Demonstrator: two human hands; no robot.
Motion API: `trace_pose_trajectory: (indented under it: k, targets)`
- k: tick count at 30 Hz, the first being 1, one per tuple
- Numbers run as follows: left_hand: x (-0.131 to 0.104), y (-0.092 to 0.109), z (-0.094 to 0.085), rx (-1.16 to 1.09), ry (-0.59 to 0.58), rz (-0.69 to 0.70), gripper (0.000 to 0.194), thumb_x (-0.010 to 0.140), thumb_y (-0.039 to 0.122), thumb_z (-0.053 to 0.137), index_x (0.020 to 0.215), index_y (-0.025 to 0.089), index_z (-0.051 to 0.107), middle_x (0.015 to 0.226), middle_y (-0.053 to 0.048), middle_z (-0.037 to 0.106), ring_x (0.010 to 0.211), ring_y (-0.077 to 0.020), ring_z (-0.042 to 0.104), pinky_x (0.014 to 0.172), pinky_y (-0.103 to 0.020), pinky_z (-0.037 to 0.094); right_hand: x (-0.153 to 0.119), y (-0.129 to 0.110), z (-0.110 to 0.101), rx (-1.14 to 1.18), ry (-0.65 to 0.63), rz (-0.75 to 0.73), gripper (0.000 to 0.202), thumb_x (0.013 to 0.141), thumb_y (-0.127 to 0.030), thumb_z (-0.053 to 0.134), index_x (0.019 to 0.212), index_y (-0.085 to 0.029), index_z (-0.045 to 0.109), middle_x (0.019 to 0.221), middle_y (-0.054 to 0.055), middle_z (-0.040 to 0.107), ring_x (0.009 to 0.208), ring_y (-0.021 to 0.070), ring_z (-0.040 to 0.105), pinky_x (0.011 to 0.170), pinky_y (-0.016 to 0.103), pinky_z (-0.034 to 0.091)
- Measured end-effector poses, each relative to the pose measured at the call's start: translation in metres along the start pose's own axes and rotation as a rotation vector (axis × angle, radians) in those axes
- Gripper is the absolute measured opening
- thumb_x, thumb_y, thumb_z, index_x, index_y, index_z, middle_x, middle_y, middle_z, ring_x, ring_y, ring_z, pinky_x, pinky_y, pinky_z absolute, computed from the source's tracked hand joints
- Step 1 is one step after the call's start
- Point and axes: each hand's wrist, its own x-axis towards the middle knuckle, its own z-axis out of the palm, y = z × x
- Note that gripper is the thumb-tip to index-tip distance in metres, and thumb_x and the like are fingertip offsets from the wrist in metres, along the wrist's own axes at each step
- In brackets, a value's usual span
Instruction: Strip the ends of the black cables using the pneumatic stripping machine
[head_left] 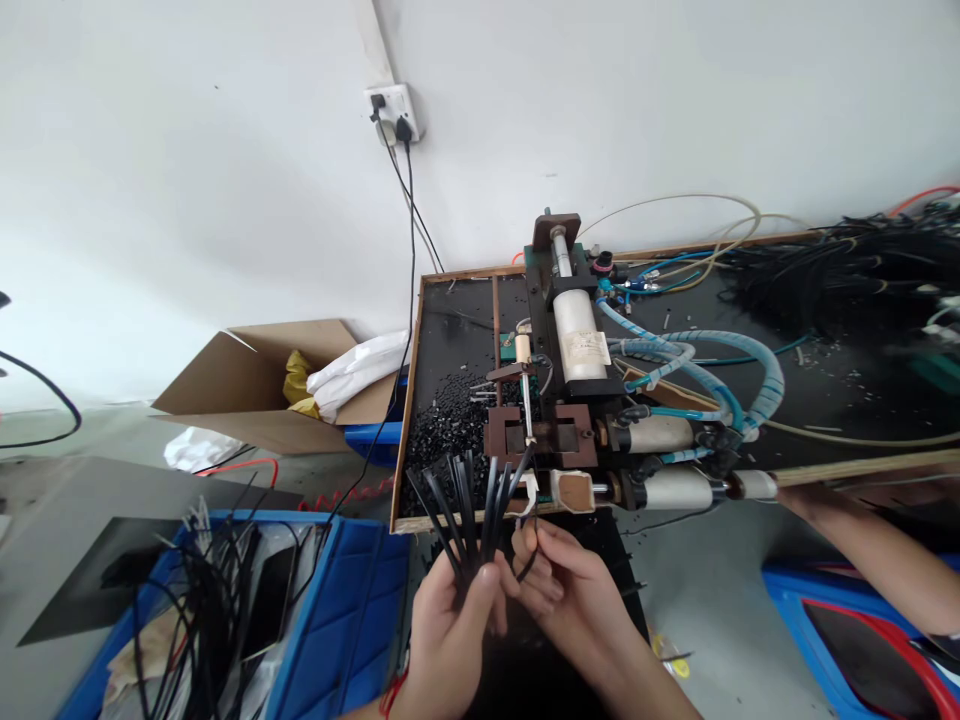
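In my left hand (454,635) is a fanned bundle of black cables (463,505), its cut ends pointing up toward the machine. The thumb lies across the front of the bundle. My right hand (570,590), just beside it, pinches one black cable (527,566) between thumb and fingers, close to the machine's front edge. The fingers partly hide that cable's end. Directly ahead stands a pneumatic machine (577,335) with white cylinders and a brown metal clamp block (506,430). A white-wrapped piece (529,493) sits at its front, just above my right fingertips.
Black cut scraps (454,425) cover the wood-edged bench's left part. Blue-white air hoses (765,380) loop rightward, with a black cable heap (847,265) beyond. At left are a cable-filled blue crate (337,620) and a cardboard box (225,375). Another person's arm (862,550) reaches in at right.
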Motion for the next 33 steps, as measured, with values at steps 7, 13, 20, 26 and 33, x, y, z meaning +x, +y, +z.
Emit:
trace_pose_trajectory:
  k: [7, 13, 20, 26, 33]
  targets:
    - [-0.005, -0.007, -0.005, -0.025, -0.008, -0.099, 0.057, 0.097, 0.072, 0.071, 0.084, 0.016, 0.07, 0.056, 0.004, 0.055, 0.043, -0.008, 0.042, 0.042, -0.018, 0.034, -0.002, -0.002, -0.001, -0.338, 0.12, -0.181, 0.034, 0.083, -0.044, 0.095, 0.078, -0.015, 0.076, 0.055, -0.009, 0.042, 0.048, 0.0066, 0.023, 0.048, 0.023, 0.023]
    - [-0.017, -0.021, -0.008, -0.039, -0.021, -0.124, 0.05, 0.099, 0.067, 0.073, 0.089, 0.019, 0.065, 0.061, 0.003, 0.062, 0.048, -0.0086, 0.043, 0.047, -0.02, 0.035, -0.007, -0.02, -0.006, -1.345, 0.184, -0.243, 0.034, 0.098, -0.042, 0.067, 0.072, -0.022, 0.065, 0.063, -0.002, 0.052, 0.061, 0.0164, 0.045, 0.059, 0.03, 0.032]
    - [-0.019, -0.013, -0.005, -0.032, -0.097, -0.086, 0.051, 0.099, 0.066, 0.074, 0.08, 0.021, 0.057, 0.058, 0.004, 0.06, 0.048, -0.0082, 0.044, 0.048, -0.019, 0.038, -0.001, -0.025, -0.008, -1.847, 0.309, -0.153, 0.043, 0.077, -0.012, 0.08, 0.051, -0.022, 0.048, 0.057, -0.003, 0.044, 0.058, 0.0157, 0.031, 0.064, 0.035, 0.019]
    - [-0.019, -0.011, -0.006, -0.052, -0.059, -0.107, 0.048, 0.094, 0.064, 0.08, 0.088, 0.021, 0.061, 0.058, 0.004, 0.061, 0.049, -0.0103, 0.051, 0.049, -0.02, 0.046, -0.015, -0.019, 0.012, -1.634, 0.175, -0.318, 0.015, 0.098, -0.028, 0.068, 0.084, -0.023, 0.072, 0.075, 0.002, 0.063, 0.066, 0.0202, 0.053, 0.064, 0.033, 0.036]
    - [-0.012, -0.011, 0.001, -0.089, -0.025, -0.02, 0.034, 0.098, 0.056, 0.079, 0.104, 0.022, 0.077, 0.061, 0.004, 0.059, 0.053, -0.0154, 0.058, 0.067, -0.031, 0.063, -0.017, 0.002, 0.011, -0.858, 0.014, -0.335, 0.035, 0.096, -0.047, 0.082, 0.075, -0.02, 0.073, 0.073, 0.0, 0.06, 0.052, 0.0112, 0.047, 0.046, 0.025, 0.035]
